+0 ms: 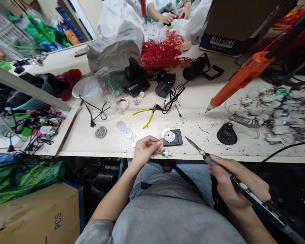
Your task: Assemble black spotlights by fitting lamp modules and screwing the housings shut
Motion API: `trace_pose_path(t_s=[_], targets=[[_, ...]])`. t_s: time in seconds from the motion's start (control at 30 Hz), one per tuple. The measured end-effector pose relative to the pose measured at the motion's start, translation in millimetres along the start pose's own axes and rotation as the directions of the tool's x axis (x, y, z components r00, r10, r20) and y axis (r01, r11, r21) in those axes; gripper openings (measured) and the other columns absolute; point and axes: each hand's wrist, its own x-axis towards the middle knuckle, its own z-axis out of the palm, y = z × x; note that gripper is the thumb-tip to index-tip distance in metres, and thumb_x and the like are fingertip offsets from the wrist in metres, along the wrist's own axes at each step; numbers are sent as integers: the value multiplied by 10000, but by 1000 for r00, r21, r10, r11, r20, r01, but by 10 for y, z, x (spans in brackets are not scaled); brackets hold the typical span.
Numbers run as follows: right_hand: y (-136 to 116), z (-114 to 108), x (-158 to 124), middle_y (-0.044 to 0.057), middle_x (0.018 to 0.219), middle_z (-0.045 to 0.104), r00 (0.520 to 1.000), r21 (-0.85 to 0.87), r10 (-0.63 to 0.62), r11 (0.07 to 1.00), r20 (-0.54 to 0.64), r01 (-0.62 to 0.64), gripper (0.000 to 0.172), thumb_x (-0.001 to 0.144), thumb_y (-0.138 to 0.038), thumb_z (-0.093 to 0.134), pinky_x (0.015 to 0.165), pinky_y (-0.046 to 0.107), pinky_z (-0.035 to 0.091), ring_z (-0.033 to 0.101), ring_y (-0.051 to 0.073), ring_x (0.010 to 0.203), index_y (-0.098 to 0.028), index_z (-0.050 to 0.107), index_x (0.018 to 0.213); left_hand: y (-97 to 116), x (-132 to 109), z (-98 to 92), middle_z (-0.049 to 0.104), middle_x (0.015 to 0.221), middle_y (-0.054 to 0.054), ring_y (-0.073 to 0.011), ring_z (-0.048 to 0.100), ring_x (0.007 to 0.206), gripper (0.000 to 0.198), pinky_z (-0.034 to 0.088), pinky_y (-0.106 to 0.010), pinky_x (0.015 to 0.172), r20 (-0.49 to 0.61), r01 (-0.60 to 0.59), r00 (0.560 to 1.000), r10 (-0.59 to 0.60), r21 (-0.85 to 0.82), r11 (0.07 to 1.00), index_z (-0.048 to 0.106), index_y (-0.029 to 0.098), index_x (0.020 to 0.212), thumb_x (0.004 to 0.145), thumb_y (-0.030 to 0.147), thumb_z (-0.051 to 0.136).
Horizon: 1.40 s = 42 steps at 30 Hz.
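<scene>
My right hand [234, 179] is wrapped round a soldering iron [218, 166], its tip pointing up and left over the table edge. At the left side of a small black block [178, 137], my left hand [147, 148] pinches thin wires [158, 140]. A white disc-like part [168, 135] with a dark centre lies on that block. Just below it, near the edge, is a small white and metal part [167, 153] beside my left fingers. The iron's tip is apart from the white disc.
Yellow-handled pliers [148, 117], a screwdriver [180, 115] and black cables lie behind. An orange electric driver [240, 79] hangs at the right over the table [193, 125]. A black holder [227, 134] and piled white parts [282, 115] are right. Another person's hands [176, 15] work at the back.
</scene>
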Motion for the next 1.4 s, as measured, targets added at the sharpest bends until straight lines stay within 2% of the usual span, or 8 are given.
trace_pose_path(t_s=[0.1,0.23,0.37,0.53,0.83,1.03,1.2,1.4], targets=[[-98,106,71,6,868,772,997,4,-72,997,4,72,380,885,-91,675,632,315,589,715,167,690,-283,724,1209,-128,30,57,657,560,13,-114,615,533,303,509,-222,545,-77,-58,995,61,32,998,714,175,785,699,452,804],[-112,138,85,22,881,766,990,17,-81,997,119,79,349,879,-71,675,652,286,590,725,165,724,-246,725,1177,-158,48,81,637,560,29,-108,575,529,196,461,-216,536,-132,-172,970,202,213,962,735,188,795,787,383,720],[-72,174,83,34,901,779,976,36,-114,993,187,109,345,881,-75,678,634,257,598,731,157,709,-235,715,1184,-139,61,73,638,592,23,-115,577,553,145,458,-230,566,-103,-238,946,307,421,875,741,194,793,840,320,686],[-29,348,75,16,823,780,985,54,-118,992,126,112,250,895,-100,671,582,217,585,712,128,625,-229,740,1098,-137,103,118,636,720,1,-124,605,648,87,457,-242,608,-38,-228,946,323,632,741,735,200,715,801,194,745],[42,371,33,32,888,786,980,37,-44,999,195,38,268,902,-100,661,660,244,605,740,150,711,-232,728,1125,-106,87,32,742,836,-20,-155,688,765,114,553,-278,732,17,-257,954,299,559,789,779,230,864,855,149,699],[46,374,48,12,832,766,980,70,-47,997,192,35,276,899,-90,661,617,222,583,713,127,656,-231,722,1128,-110,67,64,738,752,-24,-149,680,664,30,557,-266,660,-51,-151,980,191,429,891,746,182,842,819,186,727],[47,364,60,16,866,777,972,53,-69,997,225,59,310,890,-75,664,653,232,600,737,141,708,-236,709,1152,-91,72,104,647,677,10,-122,601,593,104,500,-249,600,-63,-154,972,225,552,819,675,195,723,822,204,702],[48,358,64,23,885,778,965,66,-64,997,254,49,324,890,-61,660,653,231,603,736,137,711,-229,696,1165,-105,111,137,631,955,-54,-169,649,852,126,537,-276,728,-84,-224,934,347,618,754,663,188,654,751,123,710]])
